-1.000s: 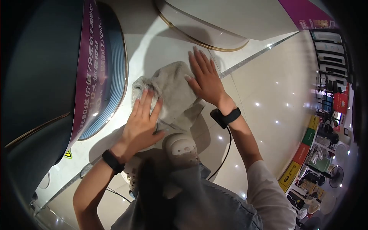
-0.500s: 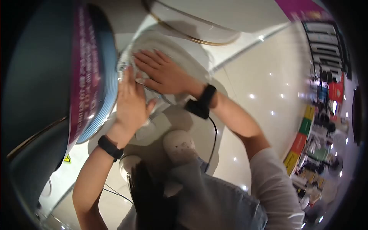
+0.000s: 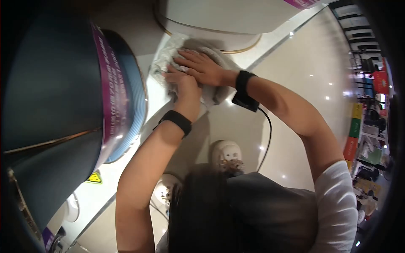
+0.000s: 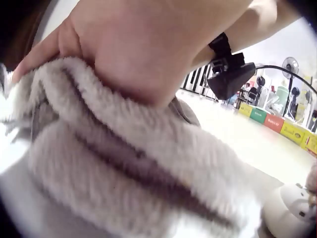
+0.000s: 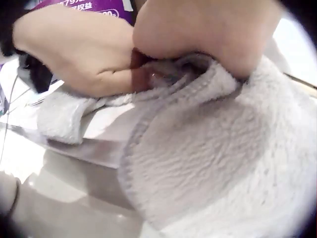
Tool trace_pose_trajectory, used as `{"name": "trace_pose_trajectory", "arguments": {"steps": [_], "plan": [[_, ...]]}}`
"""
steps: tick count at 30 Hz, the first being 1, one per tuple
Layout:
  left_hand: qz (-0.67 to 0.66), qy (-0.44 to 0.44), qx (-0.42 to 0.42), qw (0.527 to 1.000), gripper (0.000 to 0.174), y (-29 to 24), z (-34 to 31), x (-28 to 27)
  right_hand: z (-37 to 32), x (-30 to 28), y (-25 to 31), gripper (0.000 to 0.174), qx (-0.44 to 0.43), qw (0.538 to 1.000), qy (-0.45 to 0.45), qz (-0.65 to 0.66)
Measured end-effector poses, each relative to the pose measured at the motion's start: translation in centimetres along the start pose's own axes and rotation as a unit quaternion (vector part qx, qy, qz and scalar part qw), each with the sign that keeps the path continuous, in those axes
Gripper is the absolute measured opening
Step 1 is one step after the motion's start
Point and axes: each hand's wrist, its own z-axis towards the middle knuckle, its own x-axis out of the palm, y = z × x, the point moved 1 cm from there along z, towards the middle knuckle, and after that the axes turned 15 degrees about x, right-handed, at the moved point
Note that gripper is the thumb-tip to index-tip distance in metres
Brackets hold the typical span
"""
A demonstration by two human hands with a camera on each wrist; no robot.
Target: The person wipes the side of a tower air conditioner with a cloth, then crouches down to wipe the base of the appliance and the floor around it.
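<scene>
A fluffy light-grey cloth lies bunched on the white ledge, near the rounded white base with a gold rim. My right hand rests on it palm down, fingers extended. Close beside it, my left hand has its fingers bent on the cloth, overlapping the right hand's fingers in the head view. The right wrist view shows the left thumb tucked against a fold of the cloth. In the left wrist view thick folds of cloth bulge below the palm; the fingertips are mostly hidden.
A dark rounded display with a blue ribbed base and purple banner stands at left. The white base rises ahead. Below are two white shoes. A cable hangs from the right wrist. Coloured boxes line the far right.
The hands and cloth swept left toward the blue ribbed base, then forward and right to the gold-rimmed base. The cloth has become more bunched, and the left fingers have bent.
</scene>
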Motion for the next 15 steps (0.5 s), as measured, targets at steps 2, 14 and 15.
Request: {"name": "trace_pose_trajectory", "arguments": {"steps": [2, 14, 15], "plan": [[0.109, 0.06, 0.096, 0.987, 0.064, 1.2, -0.9, -0.5, 0.7, 1.1, -0.1, 0.051, 0.017, 0.999, -0.038, 0.005], [-0.422, -0.238, -0.142, 0.863, 0.065, 12.7, 6.0, 1.6, 12.5, -3.5, 6.7, 0.06, 0.127, 0.859, 0.043, 0.494], [-0.498, -0.31, -0.188, 0.788, 0.063, 13.3, 6.6, 2.0, 15.4, -2.1, 6.0, 0.064, 0.109, 0.852, 0.024, 0.512]]}}
